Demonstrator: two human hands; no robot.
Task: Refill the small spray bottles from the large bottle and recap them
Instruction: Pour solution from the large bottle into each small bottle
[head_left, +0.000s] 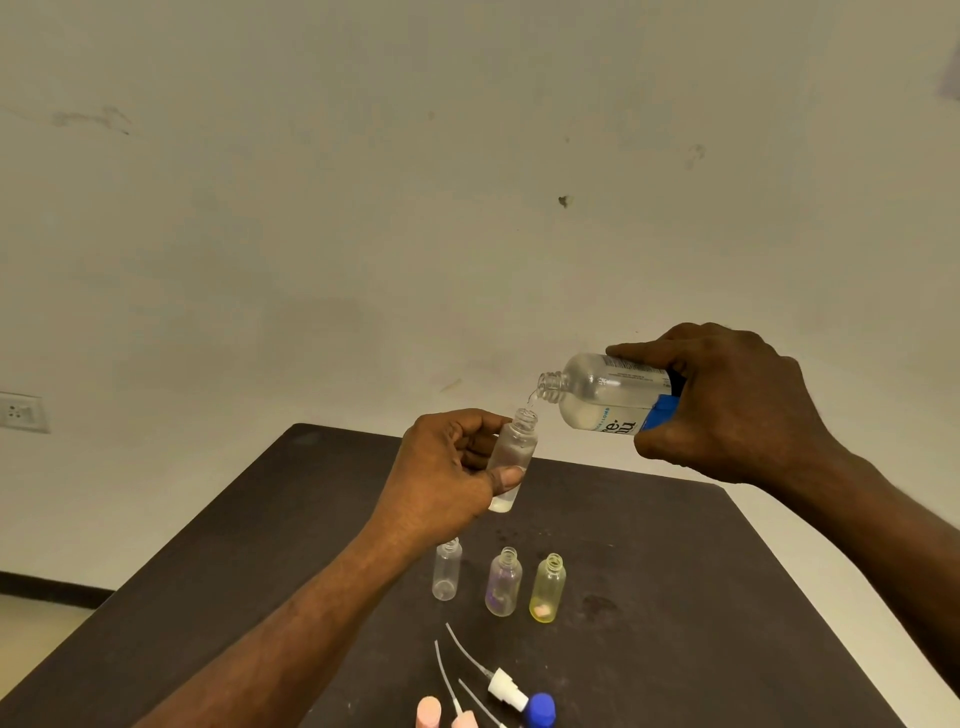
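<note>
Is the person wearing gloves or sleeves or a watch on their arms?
No. Both the left hand and the right hand are bare, with no gloves and no rings showing. The forearms are bare too, with no sleeves, watch or bracelet in view. The fingernails are short and plain.

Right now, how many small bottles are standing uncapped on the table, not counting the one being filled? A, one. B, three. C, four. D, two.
B: three open-necked bottles stand in a row on the table, a clear bottle, a purple-tinted bottle and a yellow bottle.
</note>
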